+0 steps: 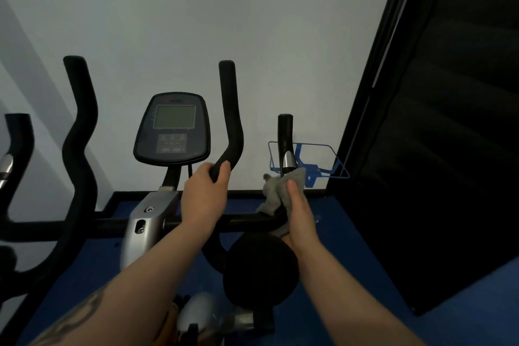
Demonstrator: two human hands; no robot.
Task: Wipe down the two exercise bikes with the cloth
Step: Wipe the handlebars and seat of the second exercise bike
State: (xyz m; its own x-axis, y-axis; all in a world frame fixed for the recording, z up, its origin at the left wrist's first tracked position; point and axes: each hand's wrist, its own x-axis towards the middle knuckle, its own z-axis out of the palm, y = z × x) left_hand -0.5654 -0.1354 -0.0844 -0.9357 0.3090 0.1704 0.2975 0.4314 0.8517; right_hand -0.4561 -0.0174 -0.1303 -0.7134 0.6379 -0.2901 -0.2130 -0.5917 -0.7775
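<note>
An exercise bike (151,222) fills the middle, with a dark console (172,129) and black foam handlebars. My left hand (203,194) grips the lower bend of the right upright handlebar (231,118). My right hand (299,211) holds a grey cloth (276,191) wrapped round the right side handle (285,132), just below its chrome band. A round black end cap (259,270) sits close under my right wrist. Part of a second bike's handlebar (16,135) shows at the far left edge.
A blue wire rack (331,160) is fixed low on the white wall behind the side handle. A dark panel or door (438,135) stands close on the right. The floor (351,236) is blue.
</note>
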